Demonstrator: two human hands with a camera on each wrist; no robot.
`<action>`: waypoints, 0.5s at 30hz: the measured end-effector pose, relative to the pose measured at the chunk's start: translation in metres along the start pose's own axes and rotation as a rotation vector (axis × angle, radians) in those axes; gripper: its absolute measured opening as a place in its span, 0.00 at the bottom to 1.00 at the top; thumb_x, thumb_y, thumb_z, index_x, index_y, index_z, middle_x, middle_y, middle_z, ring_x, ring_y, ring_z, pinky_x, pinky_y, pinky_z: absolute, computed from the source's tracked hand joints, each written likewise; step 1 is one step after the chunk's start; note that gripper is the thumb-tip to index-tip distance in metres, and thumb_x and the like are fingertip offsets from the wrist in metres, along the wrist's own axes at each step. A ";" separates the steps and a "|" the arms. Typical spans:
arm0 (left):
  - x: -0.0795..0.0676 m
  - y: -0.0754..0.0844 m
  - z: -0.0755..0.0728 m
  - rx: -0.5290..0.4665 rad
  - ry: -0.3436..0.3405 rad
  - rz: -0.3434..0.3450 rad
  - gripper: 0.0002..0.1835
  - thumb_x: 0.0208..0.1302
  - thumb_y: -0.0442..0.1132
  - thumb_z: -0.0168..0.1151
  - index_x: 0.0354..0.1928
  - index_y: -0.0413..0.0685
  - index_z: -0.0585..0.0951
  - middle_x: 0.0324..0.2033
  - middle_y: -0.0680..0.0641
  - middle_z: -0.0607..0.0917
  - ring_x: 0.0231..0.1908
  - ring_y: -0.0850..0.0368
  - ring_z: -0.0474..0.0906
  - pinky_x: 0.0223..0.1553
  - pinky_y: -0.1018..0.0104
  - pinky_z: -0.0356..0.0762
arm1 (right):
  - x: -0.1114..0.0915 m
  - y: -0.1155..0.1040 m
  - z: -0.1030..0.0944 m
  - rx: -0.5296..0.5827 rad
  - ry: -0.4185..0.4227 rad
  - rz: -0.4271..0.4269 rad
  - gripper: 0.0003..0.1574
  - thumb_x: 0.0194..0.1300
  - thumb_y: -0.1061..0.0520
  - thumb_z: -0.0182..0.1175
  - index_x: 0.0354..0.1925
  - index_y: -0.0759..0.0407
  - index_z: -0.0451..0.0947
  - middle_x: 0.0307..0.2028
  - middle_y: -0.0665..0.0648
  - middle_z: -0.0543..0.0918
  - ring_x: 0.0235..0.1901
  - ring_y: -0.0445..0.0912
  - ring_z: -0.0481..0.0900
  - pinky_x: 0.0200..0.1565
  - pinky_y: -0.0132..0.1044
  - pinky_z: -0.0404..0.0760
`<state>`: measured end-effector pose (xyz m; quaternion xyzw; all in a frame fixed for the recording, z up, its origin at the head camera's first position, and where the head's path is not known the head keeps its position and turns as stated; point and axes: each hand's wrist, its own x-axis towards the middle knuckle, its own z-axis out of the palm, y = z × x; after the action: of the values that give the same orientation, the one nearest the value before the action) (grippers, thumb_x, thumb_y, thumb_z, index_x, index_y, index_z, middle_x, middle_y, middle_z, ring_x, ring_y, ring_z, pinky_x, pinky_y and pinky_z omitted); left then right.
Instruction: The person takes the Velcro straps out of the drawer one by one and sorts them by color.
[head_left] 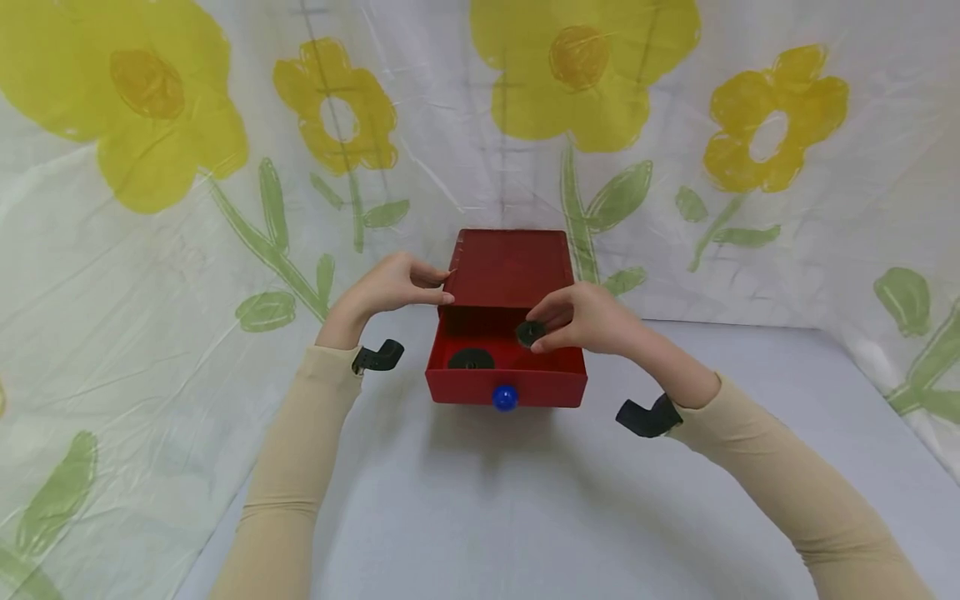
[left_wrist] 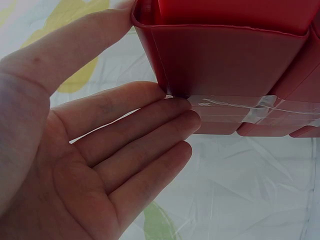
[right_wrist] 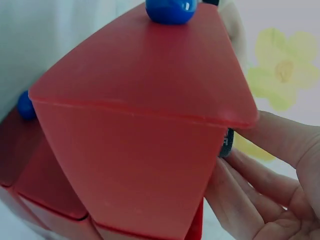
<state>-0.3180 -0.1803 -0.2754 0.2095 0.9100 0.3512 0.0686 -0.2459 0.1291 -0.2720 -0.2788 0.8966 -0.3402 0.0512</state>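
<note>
A red drawer box stands with its drawer pulled out toward me, a blue knob on the drawer's front. My right hand pinches a small dark disc over the drawer's right half. Pale lettering shows on that disc's rim in the right wrist view, where the drawer wall partly covers it. Inside the drawer, at the left, lies a wider dark disc. Against the box's left side my left hand rests with fingers straight, thumb tip at the casing's front edge.
More red units adjoin this one, and a second blue knob shows there. Clear tape runs across the casings in the left wrist view. A flowered white sheet hangs behind, above a pale tabletop.
</note>
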 end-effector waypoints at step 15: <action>0.000 -0.001 0.001 -0.003 -0.002 0.007 0.33 0.51 0.58 0.70 0.58 0.52 0.79 0.50 0.48 0.84 0.51 0.55 0.80 0.55 0.53 0.76 | -0.018 0.015 -0.018 -0.022 0.054 0.050 0.25 0.52 0.49 0.72 0.48 0.54 0.83 0.42 0.54 0.86 0.41 0.46 0.84 0.43 0.40 0.83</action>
<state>-0.3185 -0.1803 -0.2768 0.2131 0.9087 0.3524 0.0686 -0.2428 0.1577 -0.2696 -0.2477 0.9080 -0.3364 0.0322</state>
